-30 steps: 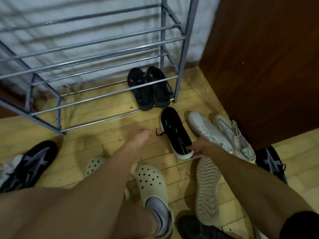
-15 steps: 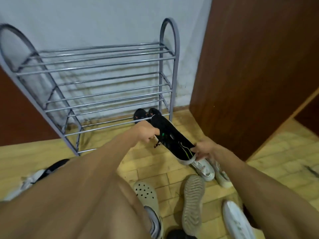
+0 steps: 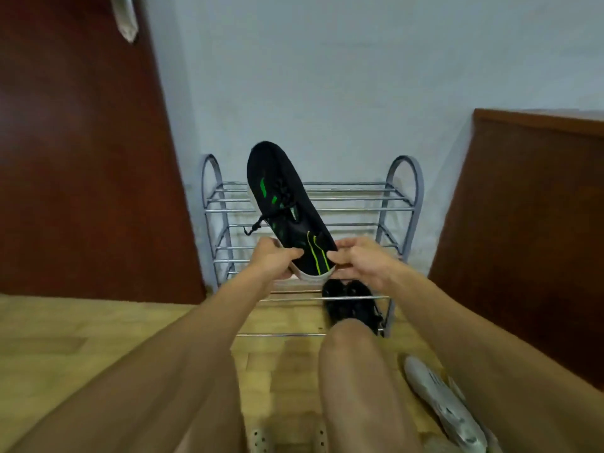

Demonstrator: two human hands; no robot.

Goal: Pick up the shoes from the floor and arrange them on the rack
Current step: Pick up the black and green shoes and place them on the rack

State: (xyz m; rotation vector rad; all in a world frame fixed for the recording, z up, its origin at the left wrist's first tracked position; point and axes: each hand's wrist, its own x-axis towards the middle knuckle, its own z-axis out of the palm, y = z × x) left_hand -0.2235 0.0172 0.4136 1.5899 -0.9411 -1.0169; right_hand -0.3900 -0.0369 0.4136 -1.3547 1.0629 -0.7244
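A black shoe with green stripes (image 3: 284,204) is held up in the air in front of the grey metal rack (image 3: 397,197), toe pointing up and away, heel toward me. My left hand (image 3: 273,261) grips the left side of its heel and my right hand (image 3: 361,263) grips the right side. A pair of black shoes (image 3: 348,300) sits on the rack's lowest tier at the right, partly hidden by my knee. The rack's upper tiers hold no shoes where I can see them.
A white shoe (image 3: 441,407) lies on the wooden floor at the lower right. Cream perforated clogs (image 3: 261,439) peek in at the bottom edge. A dark brown door (image 3: 75,158) stands left of the rack and a brown cabinet (image 3: 529,223) right of it.
The black and green shoe has been lifted from the floor to the height of the rack's top tier. My left hand joined the right on its heel. The view tilted up.
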